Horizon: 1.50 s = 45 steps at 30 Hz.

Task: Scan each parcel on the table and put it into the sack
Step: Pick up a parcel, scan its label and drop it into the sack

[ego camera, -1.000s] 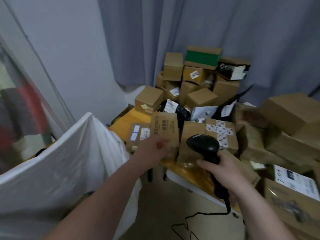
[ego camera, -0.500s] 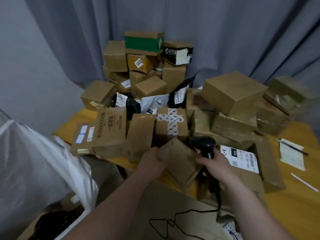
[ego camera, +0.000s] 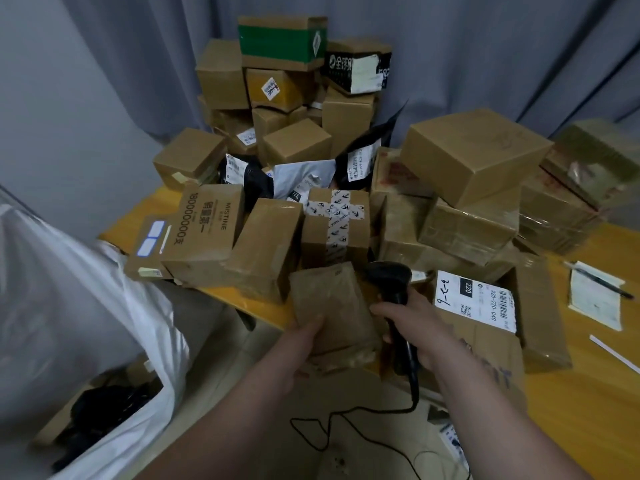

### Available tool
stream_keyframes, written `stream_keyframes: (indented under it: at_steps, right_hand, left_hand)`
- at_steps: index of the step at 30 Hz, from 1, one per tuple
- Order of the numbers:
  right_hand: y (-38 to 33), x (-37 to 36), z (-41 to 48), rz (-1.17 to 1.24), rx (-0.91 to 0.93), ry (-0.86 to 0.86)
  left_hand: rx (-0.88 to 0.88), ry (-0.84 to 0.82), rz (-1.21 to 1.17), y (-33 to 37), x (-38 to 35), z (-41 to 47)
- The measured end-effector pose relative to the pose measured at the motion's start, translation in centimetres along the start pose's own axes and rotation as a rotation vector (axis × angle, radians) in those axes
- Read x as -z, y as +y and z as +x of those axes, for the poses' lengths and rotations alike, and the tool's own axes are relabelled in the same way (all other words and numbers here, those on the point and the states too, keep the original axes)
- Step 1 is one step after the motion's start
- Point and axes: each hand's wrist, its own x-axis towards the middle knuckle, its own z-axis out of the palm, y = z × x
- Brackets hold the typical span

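Left hand (ego camera: 304,336) grips brown parcel (ego camera: 334,306) at pile's (ego camera: 296,142) 6 o'clock over the surface (ego camera: 588,410) edge, right hand (ego camera: 415,323) grips scanner (ego camera: 389,277) at its 3; sack (ego camera: 86,306) at 8 o'clock, cropped, contents dark, unclear.

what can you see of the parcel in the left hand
The brown parcel is a flat, rectangular package that looks like kraft paper or card, with a shiny, tape-like wrap near its lower end. No label shows on the face turned up. It is tilted, long side pointing away, above the near edge of the table. The left hand grips its lower left corner, thumb on top. The barcode scanner in the right hand sits close to its right; contact cannot be told.
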Motion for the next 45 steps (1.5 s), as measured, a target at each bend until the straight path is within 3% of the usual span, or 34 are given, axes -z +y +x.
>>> stream_keyframes:
  at_steps: [6, 20, 31, 38, 45]
  right_hand:
    - [0.4, -0.2, -0.5, 0.096, -0.020, 0.006]
    - [-2.4, 2.3, -3.3, 0.438, 0.156, 0.118]
    - [-6.9, 3.9, -6.9, 0.598, 0.293, 0.168]
    - [-8.2, 4.2, -7.6, 0.585, 0.325, 0.119]
    - [-9.5, 4.9, -7.5, 0.638, 0.367, 0.086]
  left_hand:
    - [0.072, -0.162, -0.244, -0.9, 0.7, 0.0]
    - [-0.249, -0.280, -0.188, 4.6, 1.2, -3.5]
    - [-0.212, -0.428, -0.582, 9.8, 0.7, -6.8]
    - [-0.343, -0.478, -0.558, 10.8, 1.0, -7.6]
    - [-0.642, -0.452, -0.229, 11.6, 2.9, -6.6]
